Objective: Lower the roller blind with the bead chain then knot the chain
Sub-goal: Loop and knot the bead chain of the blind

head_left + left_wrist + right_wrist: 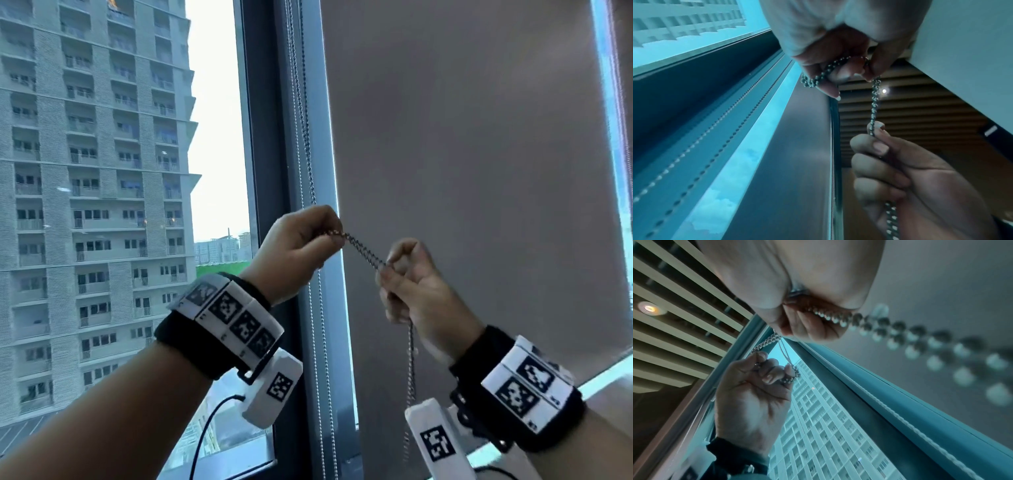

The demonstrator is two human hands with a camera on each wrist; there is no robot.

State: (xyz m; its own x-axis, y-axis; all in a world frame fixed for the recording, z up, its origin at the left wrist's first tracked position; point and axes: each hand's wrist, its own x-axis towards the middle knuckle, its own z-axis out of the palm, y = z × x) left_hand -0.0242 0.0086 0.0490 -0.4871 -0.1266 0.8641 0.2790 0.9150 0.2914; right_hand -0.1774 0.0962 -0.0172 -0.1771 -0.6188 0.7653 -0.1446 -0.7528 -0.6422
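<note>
Now, left hand: the left hand (297, 247) is raised beside the window frame (274, 171), fingers curled round the bead chain (364, 251); the left wrist view shows a small loop of beads bunched between thumb and fingers (835, 76).
Right hand: the right hand (416, 284) is a little lower and to the right, in front of the blind, its thumb and fingers pinching the same chain; the rest of its fist closes round the chain below that pinch.
Chain between the hands: a doubled run of beads stretches taut from the left hand down to the right hand.
Chain above: two strands come down along the window frame to the left hand.
Chain below: the loose end hangs straight down from the bottom of the right fist, just in front of the right wrist camera (436, 442); in the right wrist view its nearest beads are large and blurred.
Knot: I cannot tell whether a knot has formed inside the left hand's grip.
Blind: the grey roller blind (479, 154) covers the right-hand pane down to near the sill, with a bright strip of daylight under its lower edge.
Outside: a tall apartment block (92, 171) fills the uncovered left pane.
Wrists: both carry black bands with white marker blocks (236, 318).
</note>
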